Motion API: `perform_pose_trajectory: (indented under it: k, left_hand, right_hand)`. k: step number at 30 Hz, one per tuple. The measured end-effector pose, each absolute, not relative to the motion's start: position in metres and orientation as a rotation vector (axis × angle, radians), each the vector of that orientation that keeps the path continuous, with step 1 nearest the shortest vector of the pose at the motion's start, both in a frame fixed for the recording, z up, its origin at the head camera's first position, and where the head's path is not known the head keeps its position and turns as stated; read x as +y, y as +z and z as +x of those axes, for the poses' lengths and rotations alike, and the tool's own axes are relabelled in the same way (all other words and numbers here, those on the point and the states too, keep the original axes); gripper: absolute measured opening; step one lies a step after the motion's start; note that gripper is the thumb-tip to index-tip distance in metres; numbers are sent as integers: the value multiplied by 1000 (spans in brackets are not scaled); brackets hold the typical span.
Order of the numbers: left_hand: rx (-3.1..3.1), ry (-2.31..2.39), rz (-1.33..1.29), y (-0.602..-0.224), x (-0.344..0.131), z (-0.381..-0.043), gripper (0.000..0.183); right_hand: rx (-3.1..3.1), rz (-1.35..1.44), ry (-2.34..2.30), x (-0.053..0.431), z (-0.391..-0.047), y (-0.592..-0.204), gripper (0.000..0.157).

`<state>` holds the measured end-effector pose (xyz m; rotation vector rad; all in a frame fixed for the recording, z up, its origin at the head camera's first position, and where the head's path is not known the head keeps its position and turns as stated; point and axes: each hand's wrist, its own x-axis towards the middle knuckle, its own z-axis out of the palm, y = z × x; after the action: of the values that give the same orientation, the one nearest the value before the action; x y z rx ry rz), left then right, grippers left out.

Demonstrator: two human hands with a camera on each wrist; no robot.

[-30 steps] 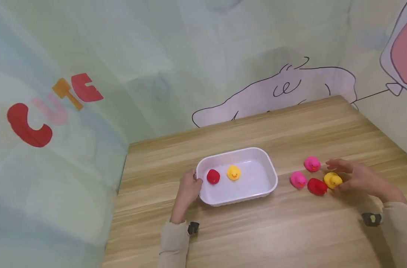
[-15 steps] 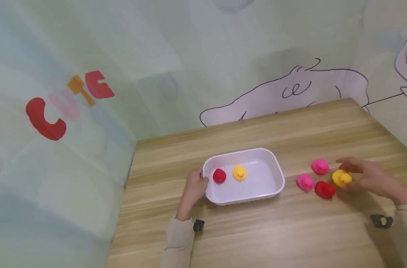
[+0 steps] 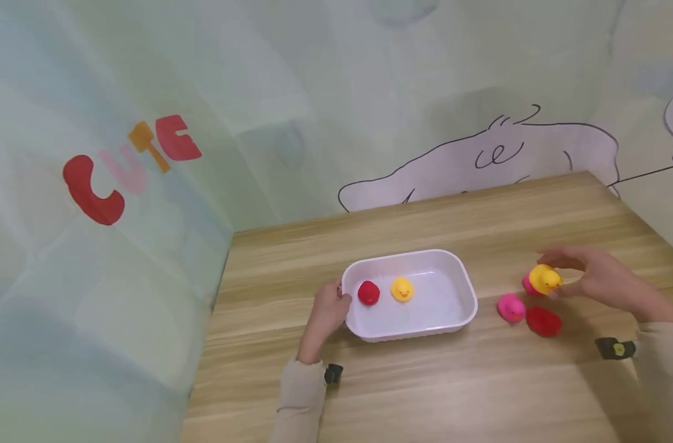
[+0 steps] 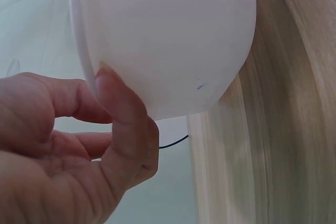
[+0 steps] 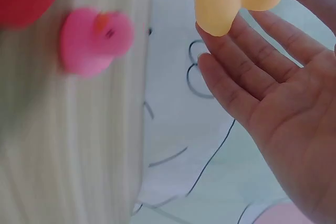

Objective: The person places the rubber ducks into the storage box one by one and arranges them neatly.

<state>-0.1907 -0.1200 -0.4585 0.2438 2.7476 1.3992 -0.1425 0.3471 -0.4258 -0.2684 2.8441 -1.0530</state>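
Observation:
At the left end of the white plastic tray (image 3: 411,337), my left hand (image 3: 324,314) grips the rim between thumb and fingers. The left wrist view shows the thumb (image 4: 122,108) against the tray's outer wall (image 4: 173,51). My right hand (image 3: 610,280) pinches a yellow toy duck (image 3: 544,279) and holds it above the table. In the head view that duck partly covers a pink duck (image 3: 528,284). Close by on the table sit another pink duck (image 3: 511,307) and a red duck (image 3: 544,322). Inside the tray are a red duck (image 3: 368,293) and a yellow duck (image 3: 402,289).
The wood-grain table (image 3: 425,394) meets a painted cloth backdrop (image 3: 370,123) at its back and sides. Black wrist cameras hang by the left sleeve (image 3: 299,394) and the right sleeve (image 3: 660,363).
My right hand has lifted the yellow duck off the table, up and leftward over the farther pink duck. The left hand keeps its grip on the tray. The head view has shifted slightly.

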Motion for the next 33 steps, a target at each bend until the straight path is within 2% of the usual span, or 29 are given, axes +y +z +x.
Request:
perform_pose_trajectory:
  k: [14,24,33]
  left_hand:
    - [2726,1402,210,-461,-107,-192,30]
    - [2693,1429,206,-462,-97,-194,32]
    - [2715,1415,265,-461,-88,-197,30]
  right_hand:
    - [2776,-439,-1198,293,-183,-407,57]
    - [2675,-444,-1249,258,-200,-415,61]
    - [2696,-547,-1109,234,-213,-433,55]
